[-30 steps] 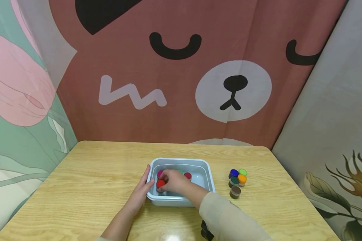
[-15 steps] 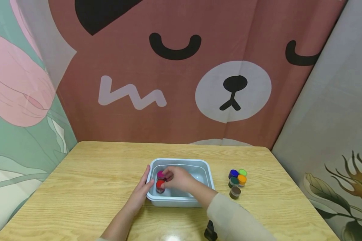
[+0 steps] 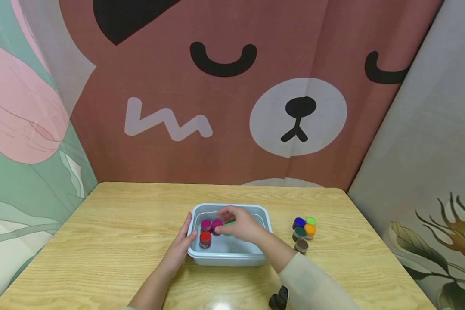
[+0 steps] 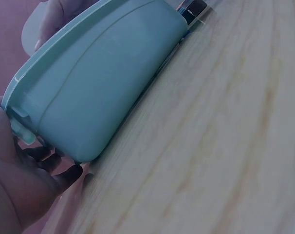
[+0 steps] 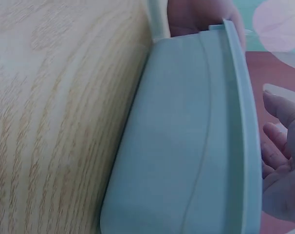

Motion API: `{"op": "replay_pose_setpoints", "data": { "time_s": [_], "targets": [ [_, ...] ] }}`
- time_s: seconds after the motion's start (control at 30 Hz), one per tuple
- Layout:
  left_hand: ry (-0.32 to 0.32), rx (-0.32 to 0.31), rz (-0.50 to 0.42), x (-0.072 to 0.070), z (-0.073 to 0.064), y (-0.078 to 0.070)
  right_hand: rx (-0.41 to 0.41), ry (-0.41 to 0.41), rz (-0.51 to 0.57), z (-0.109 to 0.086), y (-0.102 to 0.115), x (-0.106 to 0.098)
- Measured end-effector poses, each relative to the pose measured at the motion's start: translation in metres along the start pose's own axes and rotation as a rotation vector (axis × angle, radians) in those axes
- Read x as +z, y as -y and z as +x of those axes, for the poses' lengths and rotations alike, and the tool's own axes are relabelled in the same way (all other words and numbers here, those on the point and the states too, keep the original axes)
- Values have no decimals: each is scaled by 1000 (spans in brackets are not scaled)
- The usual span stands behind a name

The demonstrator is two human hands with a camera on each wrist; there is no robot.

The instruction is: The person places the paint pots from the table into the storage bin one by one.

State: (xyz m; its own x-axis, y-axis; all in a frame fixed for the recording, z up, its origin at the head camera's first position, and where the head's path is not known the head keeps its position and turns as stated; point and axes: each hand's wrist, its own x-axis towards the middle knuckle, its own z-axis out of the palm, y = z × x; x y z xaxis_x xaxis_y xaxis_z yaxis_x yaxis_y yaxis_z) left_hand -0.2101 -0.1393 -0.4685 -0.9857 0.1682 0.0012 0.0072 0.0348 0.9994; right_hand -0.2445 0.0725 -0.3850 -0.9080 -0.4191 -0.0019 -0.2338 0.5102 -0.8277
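Since second magenta jar (image 3: 217, 223) shifted beside first magenta jar (image 3: 206, 225) in tub (image 3: 226, 259), those two sat paired, red jar (image 3: 205, 240) just nearer you. Your right hand (image 3: 242, 224), fingers loose, gripping nothing, kinda blocked green lid (image 3: 229, 223); left hand (image 3: 179, 246) held tub. Five more jars (image 3: 300, 232) stood on bench (image 3: 139, 219) off right.

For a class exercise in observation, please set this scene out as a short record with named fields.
Surface: wood-grain table
Container: light blue tub, upright on the table
Left grip: holds the tub's left side, thumb over the rim
Right grip: over the tub, near the right magenta pot; contact unclear
Also in tub: left magenta pot, red pot, something green partly hidden
Right of tub: blue pot, light green pot, orange pot, dark green pot, brown pot
Backdrop: cloth with an animal face
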Motion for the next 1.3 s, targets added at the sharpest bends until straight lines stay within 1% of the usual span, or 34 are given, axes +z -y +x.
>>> {"op": "replay_pose_setpoints", "data": {
  "time_s": [0.13, 0.4, 0.73, 0.97, 1.13, 1.3],
  "targets": [
    [-6, 0, 3, 0, -1, 0, 31, -26, 9, -7, 0, -9],
    [-2, 2, -8, 1, -2, -2, 41, -95, 52, -20, -4, -25],
    [6, 9, -17, 1, -1, -2, 78, -167, 121, -37, -13, -46],
    [3, 7, -14, 0, 0, 0, 73, -208, 132, -52, -28, -62],
    [7, 14, -11, 0, 1, 1, 54, -272, 124, -64, -36, -70],
    [8, 16, -10, 0, 1, 1, 44, -320, 111, -75, -46, -78]
  ]
}}
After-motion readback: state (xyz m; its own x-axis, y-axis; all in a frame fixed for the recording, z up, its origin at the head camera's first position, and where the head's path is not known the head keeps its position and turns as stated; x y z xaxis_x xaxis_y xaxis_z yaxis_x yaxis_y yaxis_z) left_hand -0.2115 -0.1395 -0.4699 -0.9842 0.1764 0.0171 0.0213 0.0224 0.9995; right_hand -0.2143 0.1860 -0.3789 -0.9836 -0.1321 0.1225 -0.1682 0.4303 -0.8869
